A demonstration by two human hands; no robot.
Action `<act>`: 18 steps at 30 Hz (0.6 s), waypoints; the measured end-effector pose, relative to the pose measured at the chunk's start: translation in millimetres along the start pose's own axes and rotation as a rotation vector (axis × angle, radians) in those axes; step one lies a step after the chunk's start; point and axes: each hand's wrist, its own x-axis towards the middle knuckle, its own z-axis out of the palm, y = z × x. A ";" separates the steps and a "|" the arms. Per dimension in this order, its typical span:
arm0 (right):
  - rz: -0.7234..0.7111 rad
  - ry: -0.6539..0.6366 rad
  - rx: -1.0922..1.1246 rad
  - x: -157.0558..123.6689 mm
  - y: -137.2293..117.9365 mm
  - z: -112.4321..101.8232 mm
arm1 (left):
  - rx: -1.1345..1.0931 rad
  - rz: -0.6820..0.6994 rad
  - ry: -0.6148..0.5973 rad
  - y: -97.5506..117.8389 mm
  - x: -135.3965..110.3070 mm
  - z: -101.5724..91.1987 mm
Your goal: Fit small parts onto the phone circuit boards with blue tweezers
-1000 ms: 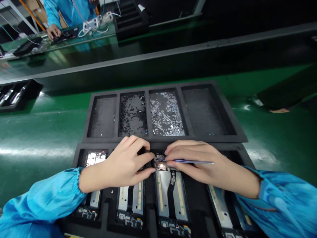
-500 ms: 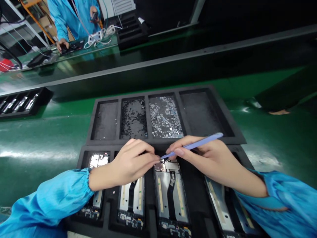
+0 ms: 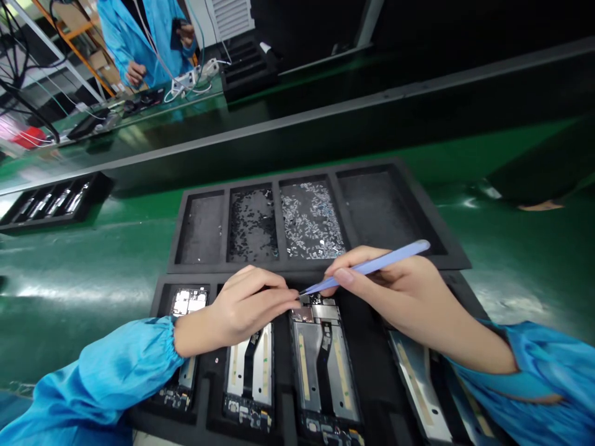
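My right hand (image 3: 400, 291) is closed round a pair of light blue tweezers (image 3: 372, 265), whose tip touches the top end of an opened phone frame (image 3: 325, 365) in the near black foam tray (image 3: 372, 371). My left hand (image 3: 242, 310) lies beside it with fingers pressed together at that same top corner; what they pinch, if anything, is too small to see. Other phone frames (image 3: 251, 365) sit in the slots to the left and right, partly under my arms.
Behind stands a black parts tray (image 3: 465, 263) with compartments holding several small dark pieces (image 3: 251, 223) and silver pieces (image 3: 311, 217). Another black tray (image 3: 51, 201) lies far left on the green belt. A person in a blue coat (image 3: 144, 37) works at the far bench.
My right hand has lifted the tweezers from lying flat to a steep angle, tip still on the phone's top end. The view has shifted slightly; the far person has raised a hand.
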 end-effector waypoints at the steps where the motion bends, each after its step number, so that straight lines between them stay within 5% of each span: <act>1: 0.003 -0.001 0.002 -0.5 0.9 -0.2 | 0.003 -0.003 -0.003 0.2 0.3 -0.2; 12: 0.050 -0.052 0.050 -0.5 0.9 1.9 | 0.034 0.004 -0.013 0.1 0.5 2.0; 18: -0.053 -0.028 -0.172 1.7 4.5 1.5 | 0.073 -0.033 -0.067 -3.9 1.4 3.3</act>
